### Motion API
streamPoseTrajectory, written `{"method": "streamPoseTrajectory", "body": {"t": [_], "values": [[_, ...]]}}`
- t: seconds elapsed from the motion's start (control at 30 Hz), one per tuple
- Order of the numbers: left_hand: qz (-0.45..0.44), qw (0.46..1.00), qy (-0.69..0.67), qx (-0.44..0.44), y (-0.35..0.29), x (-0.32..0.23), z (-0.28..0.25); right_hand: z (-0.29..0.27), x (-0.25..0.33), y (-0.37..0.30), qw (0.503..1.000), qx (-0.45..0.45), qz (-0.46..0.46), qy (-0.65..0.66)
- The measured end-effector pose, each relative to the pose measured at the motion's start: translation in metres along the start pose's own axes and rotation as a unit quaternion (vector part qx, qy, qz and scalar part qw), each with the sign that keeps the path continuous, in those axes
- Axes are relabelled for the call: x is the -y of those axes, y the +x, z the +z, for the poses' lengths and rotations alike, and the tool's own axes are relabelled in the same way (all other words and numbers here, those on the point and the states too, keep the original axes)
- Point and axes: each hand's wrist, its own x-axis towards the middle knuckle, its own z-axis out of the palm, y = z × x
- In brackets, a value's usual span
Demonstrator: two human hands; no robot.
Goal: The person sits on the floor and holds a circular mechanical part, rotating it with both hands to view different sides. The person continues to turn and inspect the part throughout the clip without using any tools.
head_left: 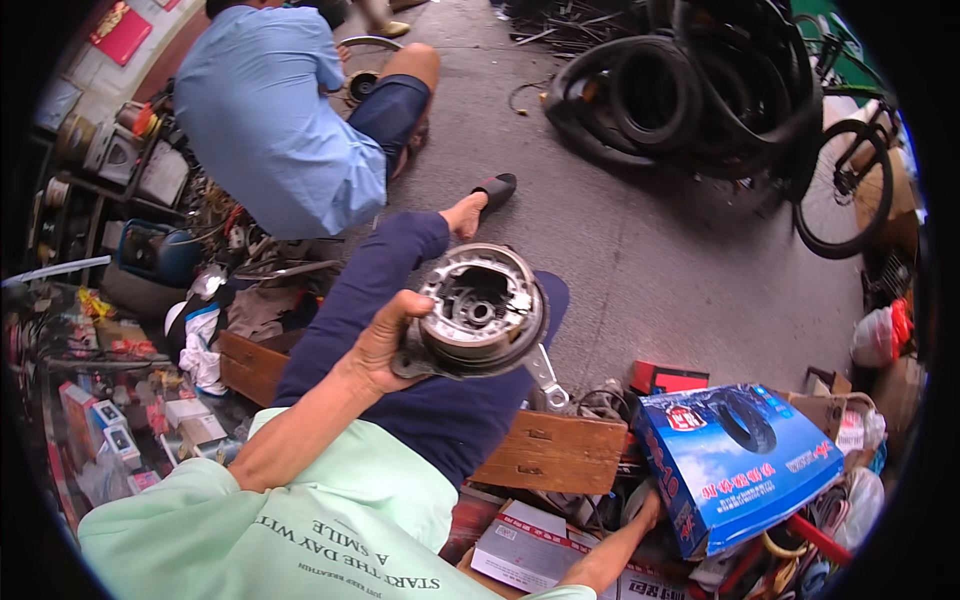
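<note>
Your left hand grips the round brake plate by its left rim, held raised above your lap with its open face up and its metal arm pointing down-right. Your right hand is well apart, low, reaching under the blue box; its grip is hidden.

The person wears a loose, pale mint-green T-shirt with short sleeves that end above the elbow, leaving both forearms bare down to the left hand and the right hand. Dark printed lettering runs in rows across the shirt front, below and behind the left hand's grip. Dark navy trousers cover the legs, one leg stretching out beyond the grip, and a black slip-on sandal sits on the far foot.
</note>
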Motion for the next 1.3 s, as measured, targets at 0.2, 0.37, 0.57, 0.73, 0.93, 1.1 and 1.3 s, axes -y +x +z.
{"method": "streamPoseTrajectory", "body": {"t": [0.2, 0.37, 0.57, 0.73, 0.93, 1.1, 1.3], "values": [[0.007, 1.000, 0.001, -0.023, -0.001, -0.001, 0.000, -0.009, 0.008, -0.004, 0.998, 0.010, 0.053, -0.039], [-0.015, 0.998, -0.059, 0.005, -0.013, -0.008, 0.002, -0.026, 0.019, -0.024, 0.996, 0.002, 0.081, -0.043], [-0.069, 0.977, -0.158, 0.124, -0.024, -0.020, -0.021, -0.054, 0.044, -0.081, 0.991, -0.035, 0.117, -0.052], [-0.120, 0.944, -0.224, 0.212, -0.030, -0.022, -0.035, -0.099, 0.091, -0.140, 0.980, -0.196, 0.032, 0.008], [-0.253, 0.839, -0.362, 0.318, -0.029, -0.012, -0.060, -0.192, 0.250, -0.191, 0.956, -0.156, -0.083, 0.234], [-0.253, 0.842, -0.356, 0.316, -0.031, -0.038, -0.051, -0.224, 0.391, -0.248, 0.861, -0.024, -0.234, 0.451], [-0.208, 0.834, -0.374, 0.349, -0.013, -0.066, -0.065, -0.242, 0.471, -0.329, 0.729, 0.179, -0.291, 0.593]]}}
